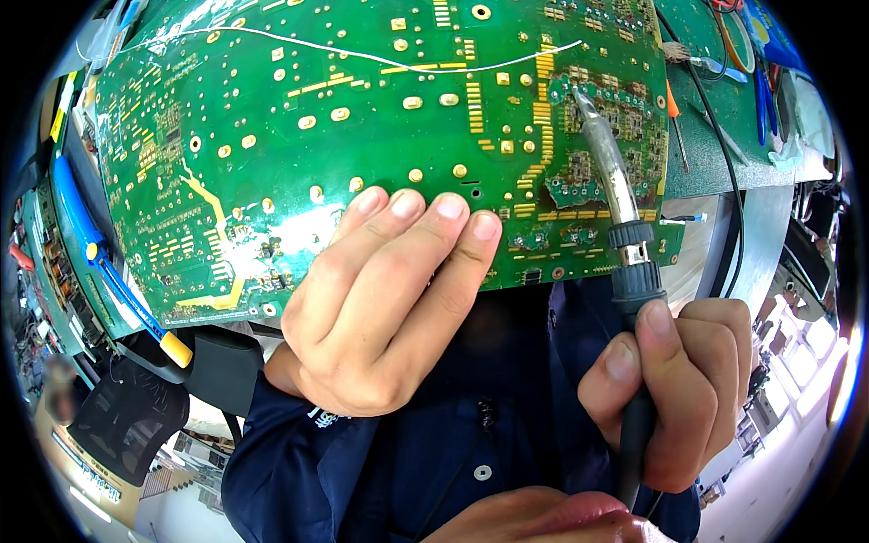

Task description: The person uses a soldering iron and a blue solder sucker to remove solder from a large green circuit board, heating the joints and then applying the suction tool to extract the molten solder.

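Note:
A large green circuit board (299, 172) with gold pads fills the upper middle. My left hand (389, 299) lies over its near edge, four fingers side by side on the top face; the thumb is hidden. In my right hand (679, 389) is a soldering iron (616, 181), gripped by its black handle with thumb and fingers wrapped round. The iron's tip points up and left to a row of solder joints on the board's right part, among brownish stained patches; whether it touches, I cannot tell. A thin silvery wire (353, 51) stretches loosely across the board's far part.
Blue-handled cutters (86, 213) with a yellow tip are left of the board. On the green mat (715, 163) at right are a brush (676, 52), an orange-handled tool (672, 100) and blue-handled pliers (765, 109). A black cable (724, 154) hangs past the table edge. Behind, a black chair (131, 421) stands.

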A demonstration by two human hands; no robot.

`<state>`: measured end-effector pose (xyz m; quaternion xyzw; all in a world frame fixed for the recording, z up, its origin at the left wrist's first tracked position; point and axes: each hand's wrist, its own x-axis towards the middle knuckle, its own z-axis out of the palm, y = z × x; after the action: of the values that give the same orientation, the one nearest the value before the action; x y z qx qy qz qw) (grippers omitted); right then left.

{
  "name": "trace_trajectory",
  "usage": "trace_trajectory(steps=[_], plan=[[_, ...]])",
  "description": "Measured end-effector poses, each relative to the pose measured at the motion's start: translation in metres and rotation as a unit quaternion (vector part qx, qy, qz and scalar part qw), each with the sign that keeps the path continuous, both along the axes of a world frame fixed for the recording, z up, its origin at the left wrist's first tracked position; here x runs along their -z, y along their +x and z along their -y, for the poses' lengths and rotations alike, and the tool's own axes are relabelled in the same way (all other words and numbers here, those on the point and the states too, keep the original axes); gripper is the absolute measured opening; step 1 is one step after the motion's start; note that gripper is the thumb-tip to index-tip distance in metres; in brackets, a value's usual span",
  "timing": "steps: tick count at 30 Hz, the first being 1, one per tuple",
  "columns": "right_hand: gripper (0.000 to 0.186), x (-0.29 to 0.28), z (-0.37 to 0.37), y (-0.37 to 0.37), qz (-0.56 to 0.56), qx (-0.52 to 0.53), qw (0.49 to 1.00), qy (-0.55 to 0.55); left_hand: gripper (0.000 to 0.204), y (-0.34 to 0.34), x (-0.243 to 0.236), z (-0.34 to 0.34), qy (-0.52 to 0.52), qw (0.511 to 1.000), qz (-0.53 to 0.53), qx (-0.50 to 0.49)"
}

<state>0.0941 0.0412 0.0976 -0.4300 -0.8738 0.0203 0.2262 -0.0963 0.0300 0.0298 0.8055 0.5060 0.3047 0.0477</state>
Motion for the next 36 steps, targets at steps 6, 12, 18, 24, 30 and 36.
trace_trajectory(steps=[6,12,18,24,30,36], plan=[[0.018,0.000,-0.001,-0.001,0.009,-0.007,1.000,-0.001,0.046,-0.001,-0.001,0.001,-0.007,1.000,-0.008,0.002],[0.020,-0.002,-0.001,-0.004,0.016,-0.003,1.000,-0.003,0.048,-0.003,-0.003,-0.001,-0.012,1.000,-0.011,0.017],[0.019,0.006,0.001,0.003,-0.019,-0.010,1.000,0.002,0.047,-0.003,-0.003,-0.001,-0.010,1.000,0.011,0.010],[0.016,0.022,0.004,0.002,-0.071,0.008,0.996,0.055,0.046,-0.001,0.003,-0.003,0.012,0.999,0.035,0.012],[0.016,0.029,0.004,0.004,-0.096,-0.003,0.994,0.056,0.047,-0.003,0.001,-0.004,0.008,0.999,0.041,0.018],[0.016,0.036,0.007,0.008,-0.112,0.001,0.991,0.069,0.048,-0.003,0.002,-0.004,0.014,0.999,0.039,0.022]])
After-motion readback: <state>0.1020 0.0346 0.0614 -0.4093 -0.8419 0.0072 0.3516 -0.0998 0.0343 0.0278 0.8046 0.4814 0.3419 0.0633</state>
